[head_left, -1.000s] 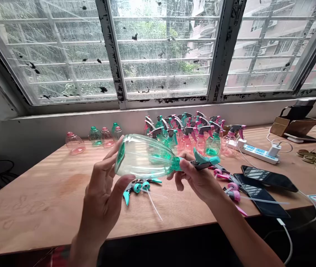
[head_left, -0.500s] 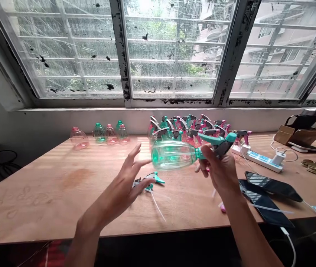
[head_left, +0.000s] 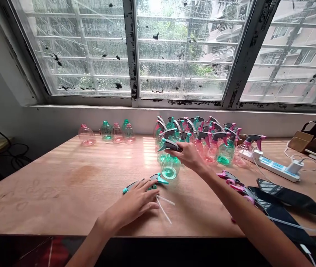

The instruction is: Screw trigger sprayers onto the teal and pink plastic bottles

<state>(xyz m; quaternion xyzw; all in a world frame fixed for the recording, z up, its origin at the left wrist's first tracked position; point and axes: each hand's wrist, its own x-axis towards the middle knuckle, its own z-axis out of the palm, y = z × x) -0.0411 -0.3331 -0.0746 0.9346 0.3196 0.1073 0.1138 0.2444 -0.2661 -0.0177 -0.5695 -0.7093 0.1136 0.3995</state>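
My right hand (head_left: 188, 155) is closed around the black and teal trigger head of a green spray bottle (head_left: 170, 168), which is upright at the front left of a cluster of spray bottles (head_left: 226, 154). Whether its base touches the table cannot be told. My left hand (head_left: 139, 198) rests palm down with fingers spread over loose teal and black trigger sprayer heads (head_left: 160, 178), partly covering them. Thin white dip tubes (head_left: 164, 210) stick out to the right of it. Pink and black sprayer heads (head_left: 237, 187) lie by my right forearm.
Several bottles without heads, such as a pink bottle (head_left: 87, 136), stand at the back left of the wooden table (head_left: 85, 207). On the right are a power strip (head_left: 277, 167), dark phones (head_left: 291, 196) with cables and a brown box (head_left: 302, 139). A window lies behind.
My right hand has swung the green spray bottle from lying sideways to upright and moved it left, beside the cluster. My left hand has lowered onto the loose teal sprayer heads.
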